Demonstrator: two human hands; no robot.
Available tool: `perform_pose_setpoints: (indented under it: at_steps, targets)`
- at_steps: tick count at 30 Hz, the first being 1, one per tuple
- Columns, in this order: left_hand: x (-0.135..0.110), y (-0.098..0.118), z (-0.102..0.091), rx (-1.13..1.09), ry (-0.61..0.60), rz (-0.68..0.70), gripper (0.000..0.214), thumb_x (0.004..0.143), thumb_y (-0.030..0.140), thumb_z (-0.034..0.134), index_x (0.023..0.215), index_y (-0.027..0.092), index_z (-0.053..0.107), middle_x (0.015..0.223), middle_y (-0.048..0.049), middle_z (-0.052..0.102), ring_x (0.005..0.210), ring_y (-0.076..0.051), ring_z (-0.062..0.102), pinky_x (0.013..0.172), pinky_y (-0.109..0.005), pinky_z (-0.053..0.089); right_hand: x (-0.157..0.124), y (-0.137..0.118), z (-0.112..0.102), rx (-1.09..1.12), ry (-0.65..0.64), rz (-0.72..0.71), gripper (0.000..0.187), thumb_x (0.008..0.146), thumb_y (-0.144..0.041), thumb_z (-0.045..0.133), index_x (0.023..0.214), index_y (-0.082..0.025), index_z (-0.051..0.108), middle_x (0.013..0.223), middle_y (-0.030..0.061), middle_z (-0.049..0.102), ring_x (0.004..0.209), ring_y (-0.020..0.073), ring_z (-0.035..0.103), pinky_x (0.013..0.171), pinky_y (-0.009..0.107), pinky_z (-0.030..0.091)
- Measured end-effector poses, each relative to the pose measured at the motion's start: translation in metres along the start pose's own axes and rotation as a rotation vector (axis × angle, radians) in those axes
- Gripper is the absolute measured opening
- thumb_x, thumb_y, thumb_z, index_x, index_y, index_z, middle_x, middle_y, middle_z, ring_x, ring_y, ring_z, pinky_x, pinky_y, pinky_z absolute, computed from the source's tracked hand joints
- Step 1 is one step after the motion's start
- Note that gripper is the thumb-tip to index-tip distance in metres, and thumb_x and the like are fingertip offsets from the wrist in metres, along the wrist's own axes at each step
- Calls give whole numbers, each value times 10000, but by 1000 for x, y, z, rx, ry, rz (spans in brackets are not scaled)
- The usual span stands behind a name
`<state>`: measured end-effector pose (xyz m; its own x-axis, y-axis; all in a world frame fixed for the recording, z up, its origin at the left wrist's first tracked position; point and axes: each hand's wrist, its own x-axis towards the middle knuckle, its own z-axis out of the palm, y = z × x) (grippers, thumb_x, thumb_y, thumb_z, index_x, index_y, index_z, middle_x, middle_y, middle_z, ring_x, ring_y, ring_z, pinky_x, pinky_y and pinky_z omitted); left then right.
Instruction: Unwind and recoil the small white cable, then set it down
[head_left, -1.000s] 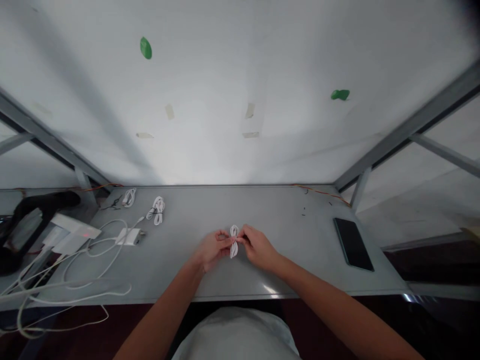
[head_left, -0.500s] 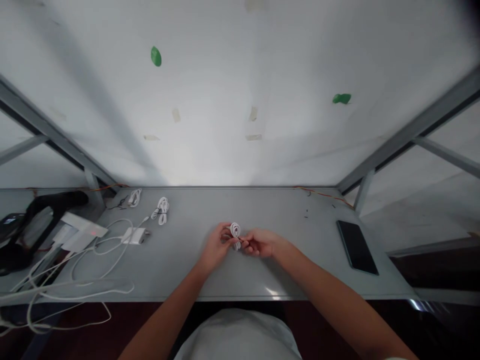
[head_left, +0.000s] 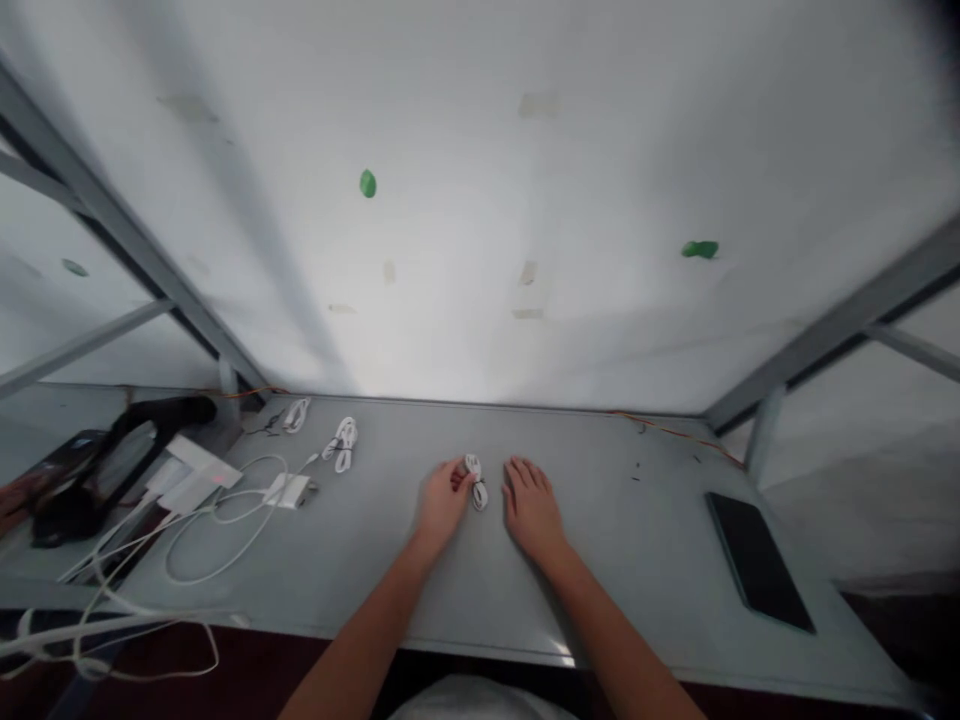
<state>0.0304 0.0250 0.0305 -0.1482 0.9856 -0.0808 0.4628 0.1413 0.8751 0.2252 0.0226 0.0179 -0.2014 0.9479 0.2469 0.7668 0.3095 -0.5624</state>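
Near the middle of the grey table [head_left: 465, 580], a small bundled white cable [head_left: 478, 490] with a dark tie round its waist is pinched between the thumb and fingers of my left hand [head_left: 444, 500]. Just right of the bundle, my right hand [head_left: 534, 505] lies palm down on the table, fingers stretched out, holding nothing. A second tied white cable bundle [head_left: 343, 445] rests to the left. Farther back is another coiled white cable [head_left: 297, 414], beside several loose dark ties [head_left: 270, 425].
A white power adapter [head_left: 287, 490] and trailing white cables [head_left: 225, 570] lie at the left, beside a white box [head_left: 199, 470] and a black stand [head_left: 112, 460]. Another person's hand [head_left: 19, 500] shows at the far left. A dark tablet or phone [head_left: 759, 560] lies right.
My right hand has let go of the cable bundle and now lies flat on the table to its right. The left hand still holds the bundle. The camera view has shifted.
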Motion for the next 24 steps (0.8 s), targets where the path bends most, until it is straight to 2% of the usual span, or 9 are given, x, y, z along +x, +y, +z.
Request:
perform_pose_setpoints:
  at_steps: [2,4,6,8,11,24]
  targets:
    - [-1,-8,-8,90,36,61,372,1008,322,572,1325,180,705,1287,-168,720,1232,-296,663,1151,-462,472,-7,-1,2,-194,-61,9,531,1075,-298,368,1535,-144,584,1660,155,507,1554,371,418,1297,594,253]
    - [-5,-19,-15,351,67,198,455,1036,310,502,1442,182,664,1537,-179,605,1499,-348,478,1282,-541,317,-12,-3,3,-299,-127,42,585,1097,-332,343,1633,-139,477,1735,125,391,1605,376,339,1318,603,192]
    - [-10,-30,-20,603,69,275,532,1058,321,458,1558,189,579,1679,-147,476,1595,-367,352,1318,-579,240,-13,-5,2,-346,-165,59,616,1106,-360,330,1674,-136,411,1762,111,323,1628,379,289,1325,613,159]
    - [-15,-36,-21,756,65,284,572,1081,341,409,1625,192,499,1721,-126,415,1607,-363,343,1318,-579,253,-13,-6,1,-361,-186,64,628,1108,-368,319,1688,-135,384,1770,103,295,1640,375,261,1329,613,149]
    - [-18,-39,-19,851,73,281,586,1101,350,347,1654,187,453,1732,-113,392,1608,-353,349,1312,-563,280,-12,-7,1,-366,-198,66,634,1108,-369,308,1691,-129,375,1772,99,284,1643,377,253,1331,616,144]
    - [-18,-40,-17,861,74,273,593,1102,368,324,1652,191,458,1741,-109,370,1616,-353,337,1316,-568,274,-12,-6,2,-353,-180,67,619,1106,-374,320,1684,-168,406,1761,108,313,1632,382,284,1316,638,175]
